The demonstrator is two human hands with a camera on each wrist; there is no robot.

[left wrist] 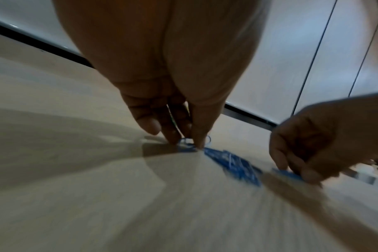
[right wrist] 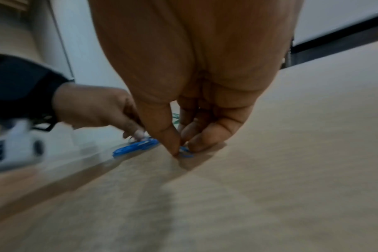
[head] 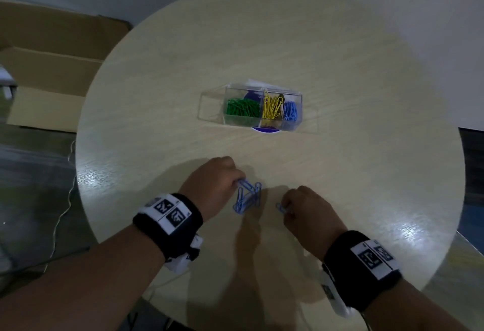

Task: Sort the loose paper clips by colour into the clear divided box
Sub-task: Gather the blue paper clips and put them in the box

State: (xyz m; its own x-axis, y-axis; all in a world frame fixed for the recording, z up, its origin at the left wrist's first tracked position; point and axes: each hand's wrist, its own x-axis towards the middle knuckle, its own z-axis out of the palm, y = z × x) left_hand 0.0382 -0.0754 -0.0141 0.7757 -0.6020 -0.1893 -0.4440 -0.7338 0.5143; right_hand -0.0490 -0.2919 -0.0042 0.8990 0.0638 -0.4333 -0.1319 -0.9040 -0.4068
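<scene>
Several loose blue paper clips [head: 247, 199] lie in a small heap on the round table, near its front edge. My left hand [head: 237, 182] pinches one blue clip at the heap's far left end; in the left wrist view its fingertips [left wrist: 197, 143] close on that clip. My right hand [head: 285, 208] pinches a single blue clip [head: 280, 208] just right of the heap, seen in the right wrist view as the blue clip [right wrist: 184, 152] under thumb and finger. The clear divided box [head: 262, 109] stands at mid-table holding green clips [head: 242, 110], yellow clips [head: 272, 106] and blue clips [head: 290, 111].
The box's clear lid [head: 209, 106] lies open to its left. A round purple and white disc [head: 264, 129] shows under the box. An open cardboard carton [head: 44, 68] sits on the floor to the left. A thin cable [head: 61, 215] hangs beside the table [head: 366, 147].
</scene>
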